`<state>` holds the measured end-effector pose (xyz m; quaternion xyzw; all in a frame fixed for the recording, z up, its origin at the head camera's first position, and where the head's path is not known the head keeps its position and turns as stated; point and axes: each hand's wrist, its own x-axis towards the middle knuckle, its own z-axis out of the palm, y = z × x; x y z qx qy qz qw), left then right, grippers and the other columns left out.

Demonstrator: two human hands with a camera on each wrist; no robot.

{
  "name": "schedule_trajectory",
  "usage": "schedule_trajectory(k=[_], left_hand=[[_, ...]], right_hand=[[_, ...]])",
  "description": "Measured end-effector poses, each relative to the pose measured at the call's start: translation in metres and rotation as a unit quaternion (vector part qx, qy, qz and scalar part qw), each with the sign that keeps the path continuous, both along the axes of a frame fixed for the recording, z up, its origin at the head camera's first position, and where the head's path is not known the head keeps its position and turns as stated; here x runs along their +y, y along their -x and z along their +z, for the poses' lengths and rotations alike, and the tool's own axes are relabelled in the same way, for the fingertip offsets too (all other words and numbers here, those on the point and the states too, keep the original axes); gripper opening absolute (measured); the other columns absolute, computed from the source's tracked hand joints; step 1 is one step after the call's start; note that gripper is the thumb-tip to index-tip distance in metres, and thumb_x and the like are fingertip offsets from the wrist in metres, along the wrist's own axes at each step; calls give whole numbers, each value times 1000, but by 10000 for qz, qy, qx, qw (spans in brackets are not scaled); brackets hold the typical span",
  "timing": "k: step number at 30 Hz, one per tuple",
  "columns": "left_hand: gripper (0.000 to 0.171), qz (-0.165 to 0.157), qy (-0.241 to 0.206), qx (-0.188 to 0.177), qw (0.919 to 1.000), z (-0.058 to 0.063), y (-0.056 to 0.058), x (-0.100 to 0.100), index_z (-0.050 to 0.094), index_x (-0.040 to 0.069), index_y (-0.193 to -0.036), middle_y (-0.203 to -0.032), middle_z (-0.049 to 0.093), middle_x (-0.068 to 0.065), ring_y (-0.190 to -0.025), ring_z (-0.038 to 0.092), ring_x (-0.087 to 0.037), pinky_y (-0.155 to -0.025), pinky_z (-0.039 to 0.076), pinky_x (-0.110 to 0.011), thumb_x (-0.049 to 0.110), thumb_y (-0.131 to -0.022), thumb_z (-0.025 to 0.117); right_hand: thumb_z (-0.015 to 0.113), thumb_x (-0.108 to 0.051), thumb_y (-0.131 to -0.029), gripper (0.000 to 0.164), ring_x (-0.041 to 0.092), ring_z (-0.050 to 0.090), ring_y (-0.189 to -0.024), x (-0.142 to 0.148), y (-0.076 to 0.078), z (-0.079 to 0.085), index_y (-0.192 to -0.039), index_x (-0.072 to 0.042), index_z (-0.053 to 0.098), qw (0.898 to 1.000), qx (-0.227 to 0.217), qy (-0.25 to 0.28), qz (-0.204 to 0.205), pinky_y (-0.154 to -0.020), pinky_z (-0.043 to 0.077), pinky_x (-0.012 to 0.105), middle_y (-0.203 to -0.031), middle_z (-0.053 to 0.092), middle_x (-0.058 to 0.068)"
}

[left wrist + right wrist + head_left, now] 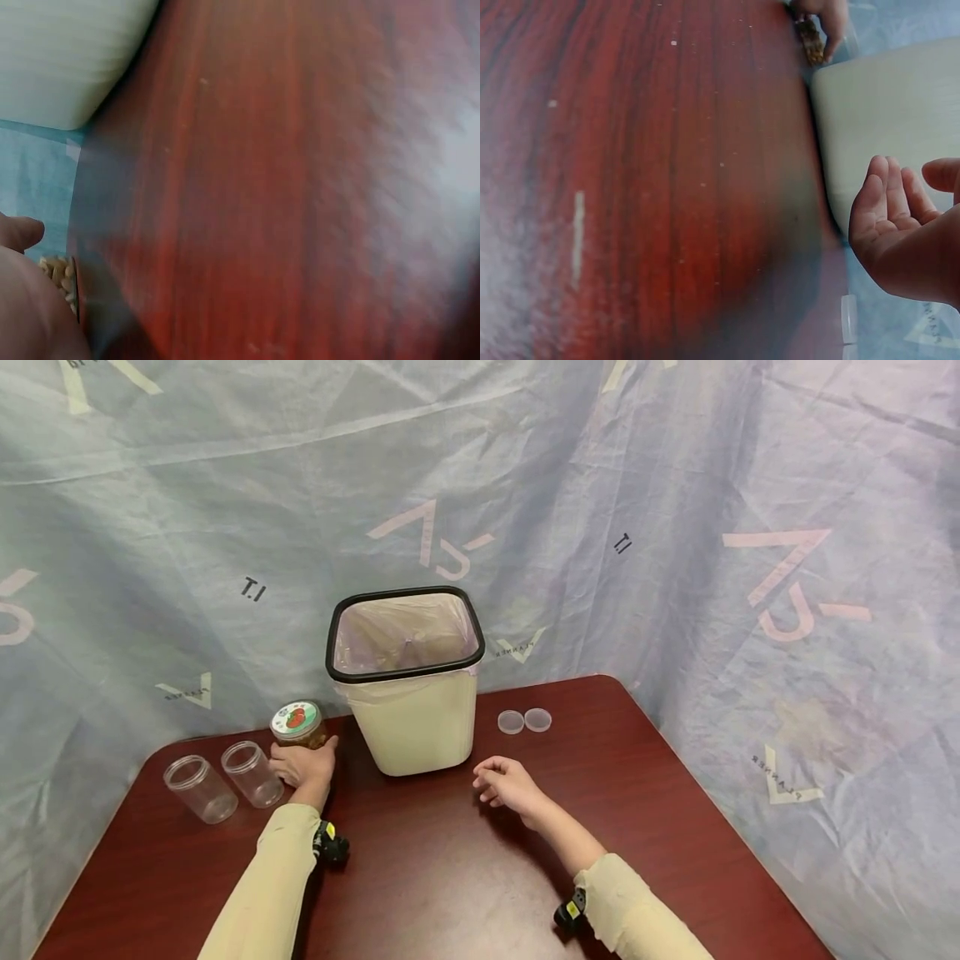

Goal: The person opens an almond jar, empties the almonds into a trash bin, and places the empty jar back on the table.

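Observation:
At the table's back left, my left hand (302, 766) has its thumb and fingers round a lidded jar (306, 739). The jar is clear-walled, with a silver-rimmed top showing a red fruit picture on green and white. Pale nut-like pieces (61, 277) show through its wall in the left wrist view, where the hand covers most of it. Two clear lidless jars (201, 789) stand just left of that hand. My right hand (512, 785) holds nothing; its fingers are loosely bent in front of the bin's right side.
A cream waste bin (423, 727) with a black rim and a clear liner stands at the back middle, between the hands. Two clear round lids (537, 720) lie side by side to its right. Printed grey cloth (570, 568) hangs behind the dark red table (420, 877).

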<state>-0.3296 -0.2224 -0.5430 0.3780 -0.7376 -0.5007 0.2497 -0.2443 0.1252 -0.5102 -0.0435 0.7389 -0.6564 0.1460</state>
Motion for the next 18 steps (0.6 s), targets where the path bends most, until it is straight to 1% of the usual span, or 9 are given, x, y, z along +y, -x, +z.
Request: schedule_trajectory(k=[3,6,11,14,16,18], left_hand=[[110,-19,20,-114,9999,0,2,0,17,4,-148,-142,20,-25,-135,19,-39,-112,18,-47,32,-68,87],[109,-86,44,-147,9998,0,4,0,18,4,-147,-143,22,-24,-136,19,-38,-112,18,-48,34,-68,87],[103,-130,12,-117,9998,-4,8,0,22,8,-144,-140,37,-20,-134,28,-38,-110,18,-50,32,-68,87],[103,-157,-33,-146,9998,-2,9,0,23,9,-144,-137,41,-21,-132,30,-38,-109,18,-51,34,-68,87],[104,-221,-27,-227,9995,-1,9,-1,22,8,-146,-139,39,-21,-133,28,-39,-109,17,-51,35,-68,86],[104,-360,47,-410,9985,-1,10,-3,23,6,-147,-141,38,-21,-133,27,-39,-109,17,-53,37,-69,85]], right_hand=[[51,-15,-99,24,30,64,-75,0,-3,-1,-111,4,59,10000,-16,-50,41,-67,53,39,-99,65,22],[51,-15,-99,26,26,65,-74,0,-4,-2,-113,6,58,9999,-54,-119,58,-66,53,36,-99,66,20],[51,-14,-98,29,21,65,-72,2,-2,-4,-116,8,57,9998,-147,-154,45,-65,52,33,-101,65,22],[51,-14,-98,30,20,65,-72,3,-1,-3,-117,9,57,9998,-158,-119,42,-65,52,32,-103,65,24],[52,-15,-98,29,22,65,-72,4,0,-2,-116,8,57,9998,-149,-118,47,-65,52,32,-102,65,23],[51,-13,-99,26,32,66,-77,3,-4,7,-114,7,58,9998,-148,-148,73,-68,53,36,-102,65,24]])
